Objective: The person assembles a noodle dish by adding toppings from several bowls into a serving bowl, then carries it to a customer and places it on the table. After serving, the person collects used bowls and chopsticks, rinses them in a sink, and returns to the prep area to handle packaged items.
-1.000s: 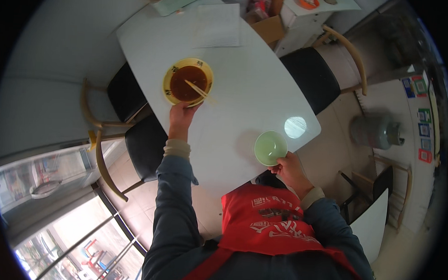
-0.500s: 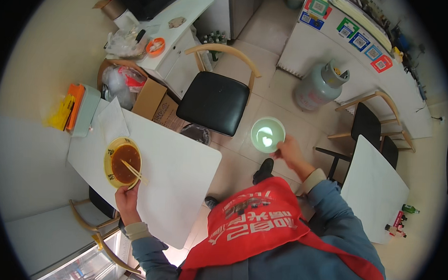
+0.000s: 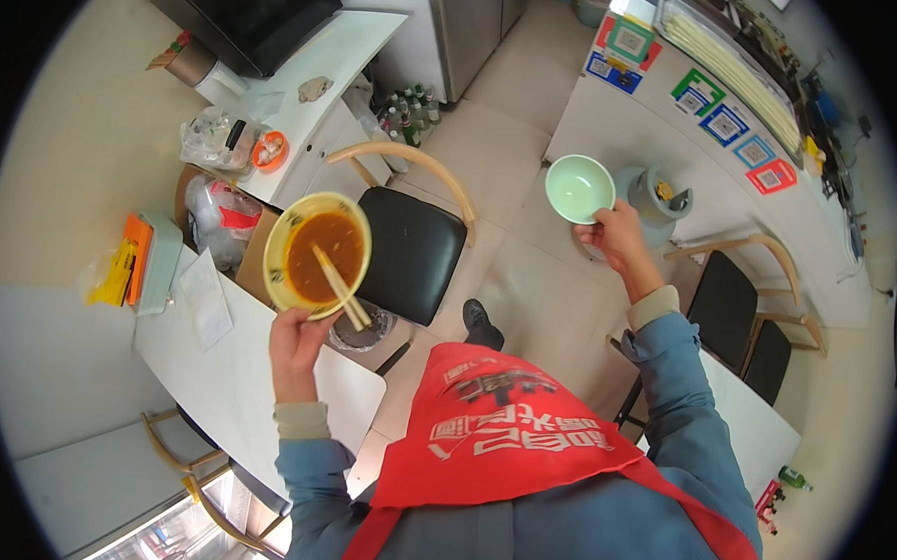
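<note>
My left hand [image 3: 297, 348] is closed on the near rim of a yellow bowl [image 3: 278, 238], raised above the far edge of the white table. Reddish-brown soup [image 3: 320, 249] lies in that bowl, and a pair of chopsticks [image 3: 340, 283] leans in it, their ends sticking out over the near right rim. Off to the right, my right hand [image 3: 619, 235] grips a pale green bowl [image 3: 554, 190] by its near right rim, in the air over the floor. How much liquid the green bowl holds, if any, I cannot tell.
A chair with a black seat [image 3: 410, 253] stands just beyond the white table [image 3: 233, 391]. Beside it is a bin [image 3: 364, 338] with a dark liner. A grey gas cylinder [image 3: 640, 193] stands by the counter at the right. Several bottles [image 3: 411, 113] stand on the floor farther back.
The yellow bowl with its chopsticks has been lifted off the table and moved right and away from me. The green bowl has moved right and farther out. My body has shifted forward.
</note>
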